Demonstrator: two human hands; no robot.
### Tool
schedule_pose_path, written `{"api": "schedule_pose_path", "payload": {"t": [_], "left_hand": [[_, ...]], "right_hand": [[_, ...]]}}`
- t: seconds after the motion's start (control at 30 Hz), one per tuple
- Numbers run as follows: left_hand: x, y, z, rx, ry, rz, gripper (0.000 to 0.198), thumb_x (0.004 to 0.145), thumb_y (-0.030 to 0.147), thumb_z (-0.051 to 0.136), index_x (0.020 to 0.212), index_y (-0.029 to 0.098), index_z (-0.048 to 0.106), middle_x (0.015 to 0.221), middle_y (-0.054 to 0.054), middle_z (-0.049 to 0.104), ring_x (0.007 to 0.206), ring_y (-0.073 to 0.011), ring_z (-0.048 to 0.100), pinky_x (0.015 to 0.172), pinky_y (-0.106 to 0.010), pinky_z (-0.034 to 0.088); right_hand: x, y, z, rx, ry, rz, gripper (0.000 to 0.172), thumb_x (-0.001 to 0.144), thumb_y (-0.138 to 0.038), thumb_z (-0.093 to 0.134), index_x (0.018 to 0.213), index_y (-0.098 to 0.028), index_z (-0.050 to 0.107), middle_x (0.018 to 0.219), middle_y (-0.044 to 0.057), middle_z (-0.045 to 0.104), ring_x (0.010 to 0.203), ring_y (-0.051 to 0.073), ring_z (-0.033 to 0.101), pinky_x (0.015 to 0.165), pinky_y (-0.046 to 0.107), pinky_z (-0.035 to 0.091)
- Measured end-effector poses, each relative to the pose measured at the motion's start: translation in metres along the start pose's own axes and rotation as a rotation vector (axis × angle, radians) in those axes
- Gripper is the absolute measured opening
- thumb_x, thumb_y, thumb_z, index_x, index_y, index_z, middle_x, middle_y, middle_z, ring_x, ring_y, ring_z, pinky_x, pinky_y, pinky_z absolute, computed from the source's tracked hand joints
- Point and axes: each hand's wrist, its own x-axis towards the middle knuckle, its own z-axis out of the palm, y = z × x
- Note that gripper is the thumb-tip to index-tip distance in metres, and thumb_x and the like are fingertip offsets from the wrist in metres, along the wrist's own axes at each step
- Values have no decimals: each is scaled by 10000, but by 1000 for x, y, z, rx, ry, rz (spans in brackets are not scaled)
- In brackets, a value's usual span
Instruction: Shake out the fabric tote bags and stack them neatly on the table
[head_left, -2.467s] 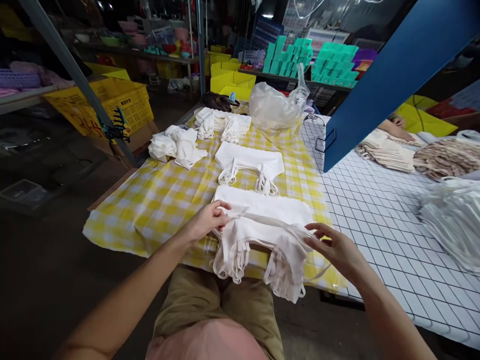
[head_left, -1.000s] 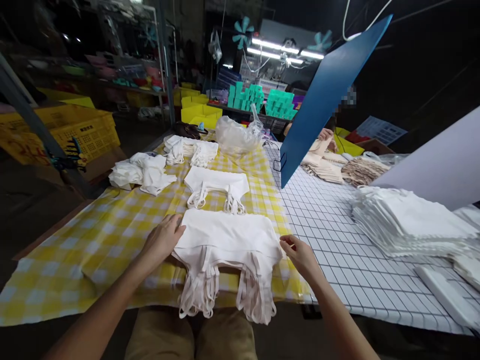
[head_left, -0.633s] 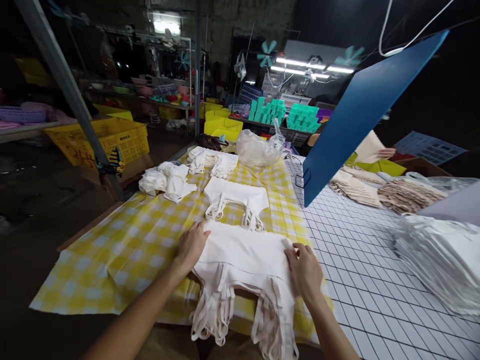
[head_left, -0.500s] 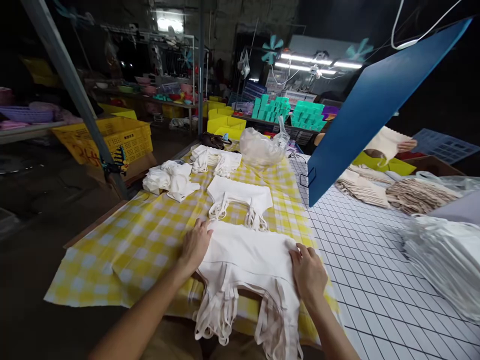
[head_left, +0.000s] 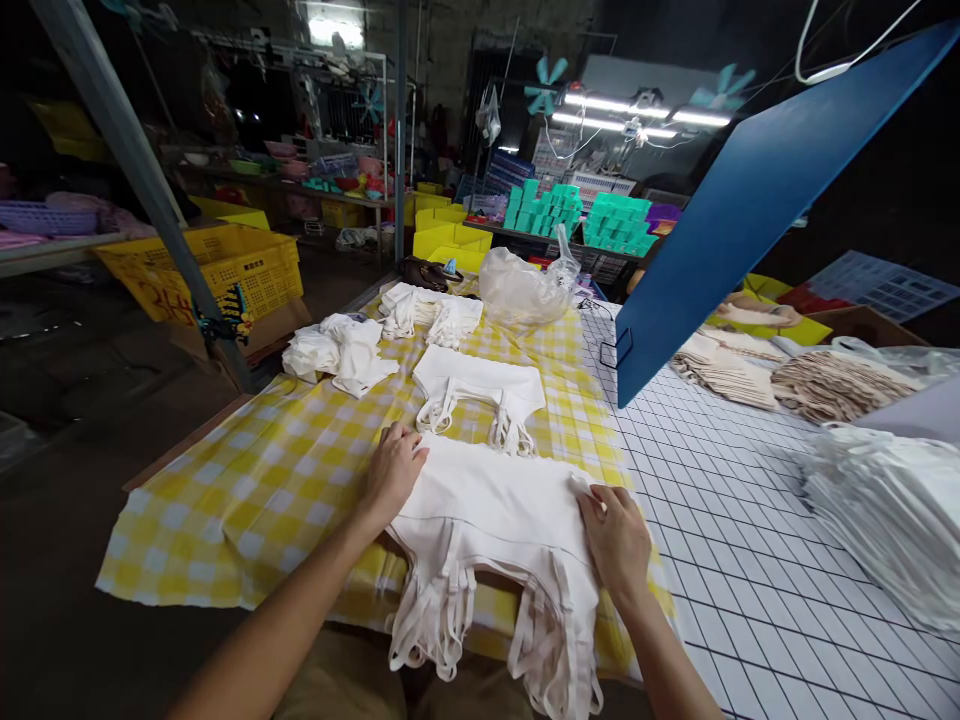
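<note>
A stack of white strappy crop tops [head_left: 495, 500] lies flat at the near edge of the yellow checked cloth, straps hanging over the front. At its upper left corner, my left hand [head_left: 396, 468] is closed on the edge, thumb on top of the fabric. My right hand [head_left: 616, 530] pinches the upper right corner, where the fabric turns up a little between thumb and fingers. Just beyond lies a smaller pile of the same white tops [head_left: 480, 385], its straps pointing toward me.
More white garments sit in a crumpled heap [head_left: 341, 350] and a far pile [head_left: 431, 312]. A clear plastic bag [head_left: 525, 285] lies behind. A blue board [head_left: 720, 220] slants up at right, near beige stacks [head_left: 840, 388] and a white stack [head_left: 892, 510]. A metal post [head_left: 142, 180] stands left.
Both hands stay at the stack's corners with barely any movement. The view has shifted slightly. At the far right, a beige garment that was held up behind the blue board is now lower.
</note>
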Motion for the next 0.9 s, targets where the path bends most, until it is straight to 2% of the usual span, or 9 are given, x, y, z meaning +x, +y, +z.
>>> {"api": "schedule_pose_path", "payload": {"t": [0.17,0.3,0.37,0.43,0.53,0.63,0.73,0.83,0.9], "left_hand": [[4,3,-9,-79,11,-54,51,710,155,588,724,175,633,887,-73,597,892,-211,546,810,-318,441],[16,7,-30,-303,-75,-62,60,709,216,568,687,164,588,729,-10,602,684,-146,551,646,-254,435],[32,12,-44,-384,-83,-28,98,709,238,552,649,162,559,618,24,561,596,-121,514,577,-227,404],[54,21,-59,-462,-37,29,109,700,247,552,636,158,544,586,33,542,592,-115,504,561,-212,391],[86,39,-83,-646,36,133,125,700,272,559,672,152,537,632,22,571,647,-119,534,592,-203,412],[96,49,-101,-812,54,212,174,711,318,568,760,152,549,700,10,608,704,-128,568,645,-210,442],[76,38,-104,-843,-20,215,230,704,347,593,830,155,579,810,-19,654,806,-158,602,733,-245,467],[32,12,-92,-740,-161,173,221,704,330,599,851,167,629,997,-56,667,983,-201,594,893,-311,437],[-2,-7,-82,-675,-289,183,131,693,299,597,736,180,635,1017,-63,675,1047,-223,580,952,-347,411]], "right_hand": [[8,4,-16,306,-127,171,296,724,-485,523,659,-197,554,659,23,549,577,155,461,561,288,359],[26,2,-42,742,-303,308,336,666,-523,608,710,-195,549,687,15,565,637,162,506,579,277,397],[45,-5,-57,861,-314,329,375,604,-528,671,714,-188,554,694,14,571,643,157,511,577,273,402],[68,-15,-73,880,-245,299,399,548,-514,719,709,-180,571,679,12,572,637,147,496,580,270,397],[100,-30,-95,938,5,157,376,543,-479,743,696,-178,577,655,-9,546,608,110,443,570,248,376],[110,-33,-108,1018,155,13,333,573,-435,746,722,-188,579,680,-15,549,622,102,453,578,239,384],[92,-19,-109,939,51,-4,270,622,-406,725,753,-200,610,706,-1,578,657,120,501,608,252,421],[52,5,-98,832,-227,54,247,664,-418,689,785,-208,646,790,38,627,715,162,566,656,292,471],[23,21,-89,750,-405,22,264,666,-444,675,782,-207,664,910,74,647,780,204,597,687,331,496]]}}
